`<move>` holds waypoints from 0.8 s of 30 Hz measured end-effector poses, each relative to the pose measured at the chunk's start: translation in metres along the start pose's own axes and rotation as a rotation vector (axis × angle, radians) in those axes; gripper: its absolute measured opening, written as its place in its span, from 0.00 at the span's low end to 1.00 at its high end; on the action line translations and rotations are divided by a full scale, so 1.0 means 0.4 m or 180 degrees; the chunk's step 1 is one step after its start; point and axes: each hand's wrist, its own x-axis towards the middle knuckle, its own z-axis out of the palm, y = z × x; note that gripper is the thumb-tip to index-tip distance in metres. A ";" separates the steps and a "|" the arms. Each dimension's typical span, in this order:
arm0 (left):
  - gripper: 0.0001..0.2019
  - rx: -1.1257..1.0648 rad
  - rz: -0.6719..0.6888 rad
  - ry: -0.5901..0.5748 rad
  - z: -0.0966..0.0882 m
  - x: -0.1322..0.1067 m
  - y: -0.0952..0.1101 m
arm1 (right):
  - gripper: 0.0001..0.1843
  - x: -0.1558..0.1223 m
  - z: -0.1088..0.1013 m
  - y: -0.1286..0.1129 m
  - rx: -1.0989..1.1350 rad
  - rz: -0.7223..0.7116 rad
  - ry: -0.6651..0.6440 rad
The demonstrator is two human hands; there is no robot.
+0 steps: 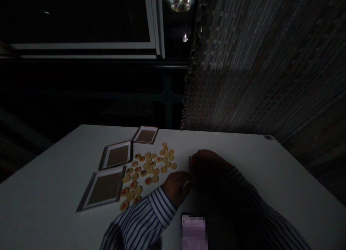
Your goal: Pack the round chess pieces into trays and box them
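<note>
My left hand (176,186) is closed, its fingertips touching a small dim thing near the middle of the white table. Just right of it and farther off is my right hand (209,160), its fingers bent round a thin flat edge (190,161) too dark to name. Shadow hides most of what lies between the hands. Left of both hands, round wooden Chinese chess pieces (150,169) are spread loosely; some show red or black characters, others a plain face.
On the left stand three shallow rectangular trays: a near one (85,197), a middle one (101,159) and a far one (156,133). A phone (193,233) lies at the front of the white table (281,181). Behind it hangs a bead curtain (243,69) beside a window frame (155,22).
</note>
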 end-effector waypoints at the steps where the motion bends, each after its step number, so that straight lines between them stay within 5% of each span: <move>1: 0.13 0.0013 0.0002 0.0000 -0.001 0.000 0.000 | 0.18 -0.001 -0.001 -0.001 -0.0016 -0.0009 0.0009; 12: 0.12 0.0051 0.0009 0.0007 0.000 0.002 0.002 | 0.16 -0.005 -0.011 0.003 0.0004 -0.0113 0.0079; 24: 0.12 0.0071 0.0020 0.0092 -0.007 0.002 0.007 | 0.14 0.004 -0.038 -0.015 -0.0211 0.0267 0.0153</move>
